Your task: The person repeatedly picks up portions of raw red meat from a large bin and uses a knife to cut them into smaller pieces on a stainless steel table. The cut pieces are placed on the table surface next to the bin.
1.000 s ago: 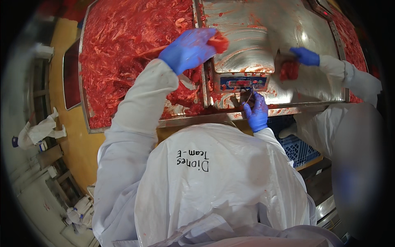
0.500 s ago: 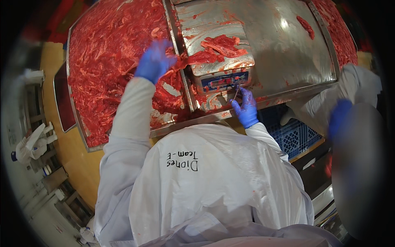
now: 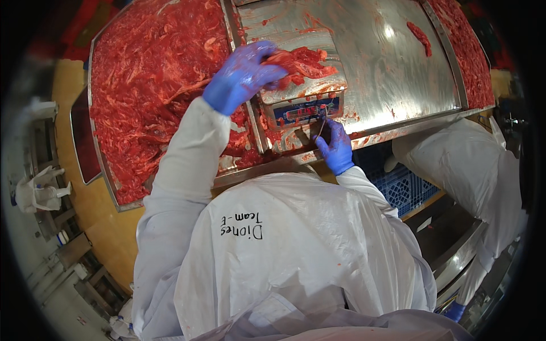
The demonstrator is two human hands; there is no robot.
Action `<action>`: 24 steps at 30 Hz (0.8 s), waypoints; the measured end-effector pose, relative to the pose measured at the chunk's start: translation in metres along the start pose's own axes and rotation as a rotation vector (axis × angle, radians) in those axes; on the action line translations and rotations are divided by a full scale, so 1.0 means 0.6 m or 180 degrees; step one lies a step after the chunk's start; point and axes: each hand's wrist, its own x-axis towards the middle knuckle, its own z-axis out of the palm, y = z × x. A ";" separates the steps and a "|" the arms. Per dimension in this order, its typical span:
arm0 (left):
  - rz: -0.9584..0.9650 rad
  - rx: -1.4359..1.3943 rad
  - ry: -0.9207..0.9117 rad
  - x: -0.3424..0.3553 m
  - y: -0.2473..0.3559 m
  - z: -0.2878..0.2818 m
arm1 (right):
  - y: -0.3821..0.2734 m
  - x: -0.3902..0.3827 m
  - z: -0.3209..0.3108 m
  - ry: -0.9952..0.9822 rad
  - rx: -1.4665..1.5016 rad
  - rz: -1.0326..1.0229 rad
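Note:
My left hand (image 3: 242, 78), in a blue glove smeared red, reaches over the left side of a metal scale (image 3: 336, 85). Its thumb and fingers close around one end of the red raw meat (image 3: 307, 63) lying on the scale's plate. In front of the scale's display, my right hand (image 3: 338, 150), also blue-gloved, pinches a thin metal tool (image 3: 321, 128) pointing up toward the display; its kind is too small to make out. A big heap of raw meat trimmings (image 3: 153, 85) fills the tray left of the scale.
A raised metal divider (image 3: 259, 128) separates the heap from the steel worktop (image 3: 392, 79). One meat strip (image 3: 420, 38) lies on the worktop, with more meat (image 3: 460, 57) beyond its right rim. Blue crates (image 3: 406, 190) stand below. A co-worker in white (image 3: 455, 159) is at right.
My left hand has moved right from above the heap to the meat on the scale. My right hand stays near the display. The co-worker at right has shifted, the blue-gloved hand now lower.

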 end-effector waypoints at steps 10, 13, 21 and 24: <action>0.0450 0.2712 0.0340 0.140 -0.101 0.004 | -0.035 0.037 -0.047 -0.0041 0.1939 0.0751; 0.1098 0.3310 0.0432 0.159 -0.149 0.049 | -0.034 0.071 -0.047 -0.0023 0.2939 0.1059; 0.0501 0.2077 0.0823 0.052 -0.018 -0.025 | -0.061 0.111 -0.112 -0.0836 0.2895 0.0877; -0.0574 0.2182 0.0728 0.028 -0.094 -0.046 | -0.058 0.130 -0.094 -0.1405 0.2832 0.1370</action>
